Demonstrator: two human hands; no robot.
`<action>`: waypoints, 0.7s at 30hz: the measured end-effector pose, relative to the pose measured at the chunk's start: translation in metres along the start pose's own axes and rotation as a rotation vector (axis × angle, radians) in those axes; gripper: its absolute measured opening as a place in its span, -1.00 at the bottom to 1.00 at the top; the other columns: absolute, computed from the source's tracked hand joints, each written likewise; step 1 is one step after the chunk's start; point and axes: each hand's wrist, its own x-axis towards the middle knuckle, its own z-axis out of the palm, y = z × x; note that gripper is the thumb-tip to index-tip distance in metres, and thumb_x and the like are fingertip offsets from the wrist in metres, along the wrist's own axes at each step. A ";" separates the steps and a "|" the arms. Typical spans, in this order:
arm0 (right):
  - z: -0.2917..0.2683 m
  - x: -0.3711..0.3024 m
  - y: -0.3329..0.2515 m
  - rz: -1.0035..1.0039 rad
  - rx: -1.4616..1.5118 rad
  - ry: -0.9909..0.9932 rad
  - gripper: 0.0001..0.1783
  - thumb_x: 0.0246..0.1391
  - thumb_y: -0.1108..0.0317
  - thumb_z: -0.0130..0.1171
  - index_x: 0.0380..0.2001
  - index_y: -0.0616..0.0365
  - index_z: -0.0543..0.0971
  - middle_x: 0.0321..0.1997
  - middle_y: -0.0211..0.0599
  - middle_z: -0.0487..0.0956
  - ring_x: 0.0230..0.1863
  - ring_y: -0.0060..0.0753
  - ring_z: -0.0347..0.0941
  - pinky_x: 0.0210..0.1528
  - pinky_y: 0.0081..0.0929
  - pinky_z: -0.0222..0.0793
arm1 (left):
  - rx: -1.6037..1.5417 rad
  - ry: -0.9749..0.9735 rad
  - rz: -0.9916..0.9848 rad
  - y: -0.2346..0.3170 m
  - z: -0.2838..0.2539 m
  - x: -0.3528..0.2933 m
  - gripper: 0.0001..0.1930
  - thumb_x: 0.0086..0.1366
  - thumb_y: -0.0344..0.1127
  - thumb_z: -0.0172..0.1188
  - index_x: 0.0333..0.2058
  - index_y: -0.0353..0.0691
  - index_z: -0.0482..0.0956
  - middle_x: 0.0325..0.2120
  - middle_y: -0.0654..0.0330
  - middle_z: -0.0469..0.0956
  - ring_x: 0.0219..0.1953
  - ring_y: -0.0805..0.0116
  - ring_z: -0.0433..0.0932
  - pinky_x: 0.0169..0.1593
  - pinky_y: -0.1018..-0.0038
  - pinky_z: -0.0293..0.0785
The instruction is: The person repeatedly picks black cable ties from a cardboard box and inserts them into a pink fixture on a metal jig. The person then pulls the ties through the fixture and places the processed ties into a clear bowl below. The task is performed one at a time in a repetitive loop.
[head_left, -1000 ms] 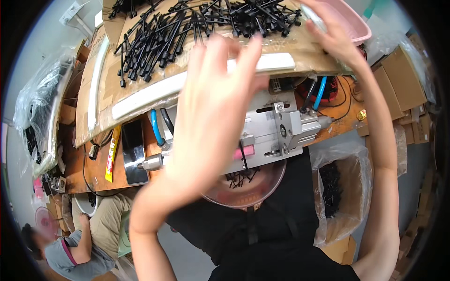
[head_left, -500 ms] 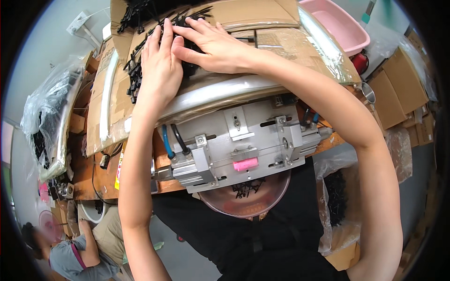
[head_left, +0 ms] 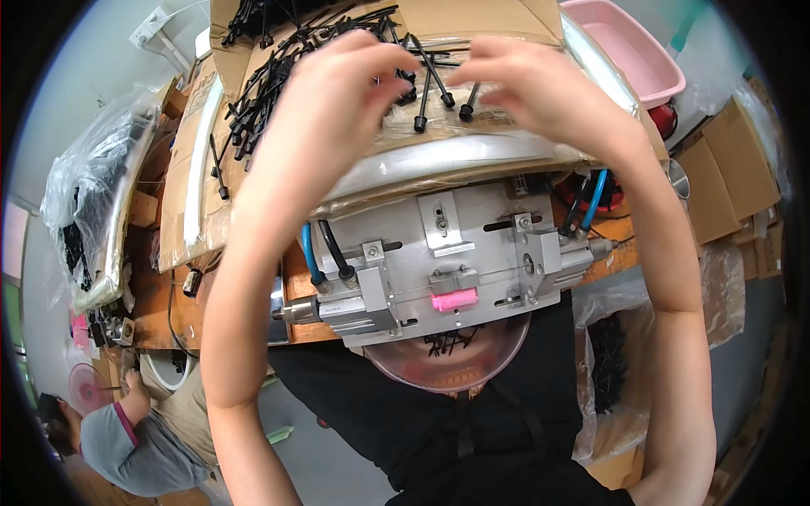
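A pile of thin black rods with knobbed ends [head_left: 270, 93] lies on a cardboard sheet [head_left: 506, 18]. My left hand [head_left: 342, 93], blurred, is over the pile's right side, fingers bent and thumb apart from them. Dark rod parts show behind its thumb gap. To the right, my right hand [head_left: 536, 93] hovers low over the cardboard, also blurred, its bent fingers and thumb apart. Between the hands lie a few loose rods [head_left: 430, 80]; another rod [head_left: 468, 105] runs up beside the right fingers. I see nothing clearly gripped in either hand.
Nearer me sits a metal fixture [head_left: 430, 232] with cylinders, hoses and a pink block [head_left: 454, 300]. Below it, a translucent bowl [head_left: 447, 375] holds black pieces. A pink basin [head_left: 633, 51] stands far right; an open bag [head_left: 607, 363] lies lower right. Another person [head_left: 139, 447] sits lower left.
Both hands were together, flat on the pile; now they are apart, the right one farther right, with fingers bent. Several rods now show between them. The view has shifted slightly.
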 end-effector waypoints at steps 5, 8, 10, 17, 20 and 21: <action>0.011 -0.006 0.014 -0.124 -0.011 -0.032 -0.74 -0.07 0.51 0.19 -0.24 0.08 0.65 -0.36 -0.25 0.54 -0.25 -0.10 0.52 -0.19 -0.24 0.43 | 0.130 -0.098 0.027 0.003 0.047 0.026 -0.80 0.11 -0.44 0.31 -0.25 -0.31 0.61 -0.30 0.01 0.55 -0.26 -0.02 0.54 -0.13 0.22 0.46; 0.007 -0.017 0.023 -0.239 -0.011 -0.005 -0.77 -0.06 0.46 0.20 -0.26 0.05 0.66 -0.42 -0.32 0.52 -0.29 -0.11 0.51 -0.27 -0.26 0.42 | 0.109 -0.252 -0.006 0.014 0.038 0.026 -0.80 0.10 -0.45 0.31 -0.27 -0.30 0.60 -0.32 0.02 0.56 -0.24 -0.01 0.53 -0.13 0.22 0.46; 0.005 -0.026 0.027 -0.225 0.001 0.006 -0.80 -0.03 0.45 0.20 -0.27 0.06 0.66 -0.44 -0.34 0.53 -0.32 -0.11 0.51 -0.29 -0.26 0.42 | 0.067 -0.200 0.066 0.011 0.045 0.018 -0.80 0.11 -0.44 0.31 -0.26 -0.28 0.59 -0.30 0.05 0.55 -0.27 0.05 0.54 -0.15 0.25 0.47; -0.004 -0.035 0.042 -0.059 0.375 0.048 -0.86 0.05 0.50 0.19 -0.28 0.13 0.63 -0.36 -0.24 0.62 -0.34 -0.14 0.54 -0.27 -0.31 0.45 | 0.030 -0.143 -0.077 0.013 0.030 0.004 -0.81 0.10 -0.53 0.31 -0.26 -0.25 0.60 -0.24 0.14 0.49 -0.37 0.25 0.51 -0.23 0.39 0.47; -0.012 -0.036 0.042 -0.047 0.288 -0.091 -0.80 0.06 0.50 0.22 -0.20 0.20 0.62 -0.37 -0.18 0.59 -0.35 -0.17 0.52 -0.28 -0.32 0.40 | 0.046 -0.172 -0.067 0.007 0.027 0.004 -0.80 0.09 -0.55 0.31 -0.27 -0.25 0.60 -0.35 0.16 0.49 -0.41 0.29 0.50 -0.26 0.41 0.46; -0.017 -0.037 0.040 -0.032 0.251 -0.115 -0.79 0.05 0.49 0.22 -0.19 0.21 0.62 -0.36 -0.17 0.59 -0.34 -0.15 0.52 -0.28 -0.32 0.40 | 0.053 -0.182 -0.067 0.006 0.027 0.004 -0.80 0.09 -0.55 0.32 -0.27 -0.25 0.60 -0.38 0.17 0.48 -0.42 0.31 0.49 -0.26 0.42 0.46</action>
